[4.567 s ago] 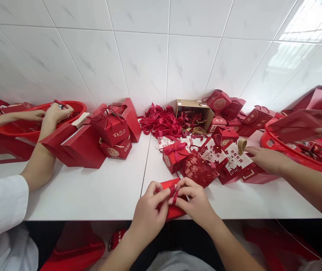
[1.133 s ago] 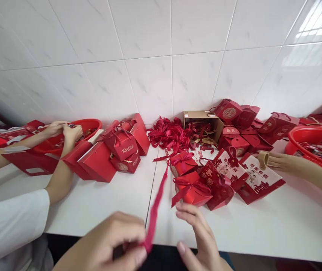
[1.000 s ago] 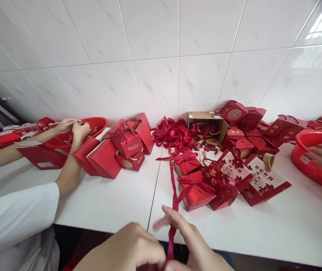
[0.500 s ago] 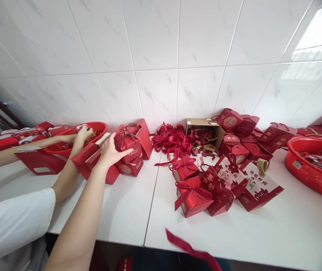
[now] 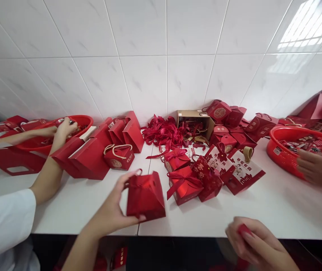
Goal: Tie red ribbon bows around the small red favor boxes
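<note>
A small dark red gift box [image 5: 146,196] is in my left hand [image 5: 114,209], gripped at its left side with the thumb below and fingers at the top. It hangs a little above the front of the white table. My right hand [image 5: 255,241] is closed at the table's front edge, with a bit of red ribbon [image 5: 244,229] showing between thumb and fingers. Just behind the held box stand a bow-tied red box [image 5: 185,188], a dark red box with gold lettering [image 5: 206,180] and a white-and-red printed box [image 5: 244,171].
A heap of red ribbons [image 5: 162,131] and a cardboard carton [image 5: 196,117] lie by the wall. Red baskets [image 5: 279,150] stand at both ends. A co-worker's arms [image 5: 50,169] reach in from the left. Another person's hand [image 5: 319,169] is at the right basket.
My left hand has taken the box from the left group and brought it forward and right. My right hand has come into view with the ribbon. Another person's hand has appeared at the right.
</note>
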{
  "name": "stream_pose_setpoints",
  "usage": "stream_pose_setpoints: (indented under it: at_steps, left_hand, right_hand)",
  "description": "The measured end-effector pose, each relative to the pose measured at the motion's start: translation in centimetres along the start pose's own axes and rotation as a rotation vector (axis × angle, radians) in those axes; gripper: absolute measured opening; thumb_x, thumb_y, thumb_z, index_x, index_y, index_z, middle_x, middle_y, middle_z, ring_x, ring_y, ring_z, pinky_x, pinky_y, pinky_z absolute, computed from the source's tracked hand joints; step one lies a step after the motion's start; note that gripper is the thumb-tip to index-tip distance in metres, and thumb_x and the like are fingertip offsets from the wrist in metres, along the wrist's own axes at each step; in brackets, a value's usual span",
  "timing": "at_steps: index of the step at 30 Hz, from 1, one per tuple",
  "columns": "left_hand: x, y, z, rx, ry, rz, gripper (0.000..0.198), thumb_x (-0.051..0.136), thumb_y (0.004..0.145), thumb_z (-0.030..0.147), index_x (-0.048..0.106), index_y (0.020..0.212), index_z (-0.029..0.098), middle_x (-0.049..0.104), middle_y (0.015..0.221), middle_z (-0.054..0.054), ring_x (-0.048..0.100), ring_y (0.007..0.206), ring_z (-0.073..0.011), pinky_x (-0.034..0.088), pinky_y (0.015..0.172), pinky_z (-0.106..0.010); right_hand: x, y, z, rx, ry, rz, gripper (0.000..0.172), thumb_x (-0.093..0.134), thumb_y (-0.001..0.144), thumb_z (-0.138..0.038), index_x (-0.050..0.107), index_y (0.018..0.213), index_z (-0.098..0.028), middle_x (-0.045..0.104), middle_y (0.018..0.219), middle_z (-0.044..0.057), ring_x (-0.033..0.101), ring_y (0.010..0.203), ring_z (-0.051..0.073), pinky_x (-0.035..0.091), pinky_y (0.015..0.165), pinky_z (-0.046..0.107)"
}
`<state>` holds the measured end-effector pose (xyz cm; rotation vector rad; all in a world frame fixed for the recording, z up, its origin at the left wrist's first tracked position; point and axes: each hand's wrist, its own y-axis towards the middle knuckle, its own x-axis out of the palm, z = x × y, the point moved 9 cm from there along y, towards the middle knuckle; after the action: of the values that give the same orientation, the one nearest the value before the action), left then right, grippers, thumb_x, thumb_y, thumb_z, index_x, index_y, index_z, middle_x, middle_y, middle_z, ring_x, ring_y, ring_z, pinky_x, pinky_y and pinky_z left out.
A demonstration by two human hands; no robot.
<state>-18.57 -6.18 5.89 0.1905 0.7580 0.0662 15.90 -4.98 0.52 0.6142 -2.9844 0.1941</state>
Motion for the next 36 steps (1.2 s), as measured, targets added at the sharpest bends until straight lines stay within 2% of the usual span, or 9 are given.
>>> stream_pose_setpoints:
  at_steps: [3,6,10,15,20,24,27,32,36]
  left_hand:
    - [5.2,-2.1,-0.9,-0.05,-0.075,-0.134,0.092,0.081,0.068,0.032,0.023,0.14,0.03,0.027,0.154,-0.017,0.034,0.142,-0.0348,0.038,0.111,-0.051]
    - [7.0,-3.2,-0.4,-0.04,-0.116,-0.225,0.074,0.073,0.073,0.022,0.032,0.135,0.031,0.006,0.161,-0.014,0.019,0.148,-0.0336,0.035,0.113,-0.05]
    - [6.2,-3.6,1.2,0.014,-0.16,-0.287,0.071,0.068,0.071,0.015,0.037,0.134,0.03,0.001,0.163,-0.012,0.01,0.15,-0.0341,0.028,0.115,-0.052]
    - [5.0,-1.5,1.8,0.023,-0.282,-0.197,0.029,0.05,0.083,0.02,0.053,0.111,0.024,0.032,0.155,-0.01,0.032,0.143,-0.0289,0.029,0.115,-0.047]
    - [5.4,2.4,1.6,-0.069,-0.169,-0.078,0.049,0.05,0.078,0.012,0.058,0.125,0.026,0.065,0.124,-0.007,0.06,0.113,-0.0228,0.047,0.098,-0.038]
    - [6.7,4.6,2.2,-0.048,-0.096,-0.137,0.027,0.056,0.067,0.011,0.073,0.083,0.024,0.074,0.09,-0.002,0.066,0.086,-0.0209,0.051,0.082,-0.032]
    - [6.0,5.4,0.9,-0.125,-0.107,-0.051,0.013,0.056,0.072,0.016,0.067,0.076,0.021,0.069,0.074,0.0,0.064,0.07,-0.0174,0.051,0.068,-0.028]
    - [1.3,3.6,-0.7,-0.246,-0.018,0.35,0.026,0.048,0.079,0.015,0.052,0.104,0.021,0.058,0.117,-0.01,0.056,0.111,-0.0262,0.05,0.085,-0.041]
    - [2.8,1.3,3.6,-0.053,0.101,0.12,0.017,0.053,0.079,0.013,0.056,0.092,0.025,0.05,0.133,-0.007,0.04,0.132,-0.0297,0.036,0.108,-0.052]
  right_hand:
    - [3.9,2.2,-0.5,0.005,-0.033,-0.181,0.044,0.051,0.094,-0.049,0.061,0.067,-0.017,0.052,0.066,0.002,0.051,0.059,0.013,0.041,0.056,0.027]
    - [6.2,3.5,-0.3,0.031,-0.08,-0.231,0.042,0.051,0.094,-0.049,0.064,0.071,-0.016,0.054,0.076,0.003,0.054,0.063,0.013,0.043,0.058,0.026]
    - [7.6,5.0,-0.1,-0.008,-0.114,-0.148,0.046,0.053,0.091,-0.054,0.061,0.065,-0.016,0.057,0.078,0.005,0.056,0.068,0.015,0.047,0.062,0.027]
    - [9.4,7.0,-0.5,-0.079,-0.201,-0.144,0.047,0.052,0.089,-0.048,0.054,0.053,-0.018,0.056,0.07,0.004,0.055,0.071,0.017,0.044,0.068,0.029]
    - [9.8,8.4,-0.2,-0.032,-0.163,-0.13,0.041,0.058,0.079,-0.038,0.049,0.044,-0.018,0.057,0.069,0.004,0.051,0.065,0.015,0.04,0.062,0.028]
    - [9.7,9.0,0.7,0.078,-0.027,-0.136,0.038,0.057,0.07,-0.034,0.046,0.037,-0.018,0.055,0.065,0.005,0.05,0.062,0.014,0.042,0.057,0.026]
    - [9.7,9.3,1.0,0.131,0.021,-0.134,0.035,0.055,0.066,-0.033,0.044,0.035,-0.019,0.05,0.056,0.003,0.048,0.059,0.014,0.042,0.055,0.025]
    - [10.0,9.2,1.3,0.188,-0.023,-0.166,0.034,0.051,0.063,-0.032,0.04,0.033,-0.021,0.044,0.046,0.001,0.053,0.057,0.016,0.039,0.05,0.025]
    - [10.0,9.0,1.5,0.258,-0.078,-0.205,0.03,0.048,0.062,-0.032,0.039,0.036,-0.022,0.044,0.04,0.0,0.046,0.048,0.013,0.037,0.049,0.025]
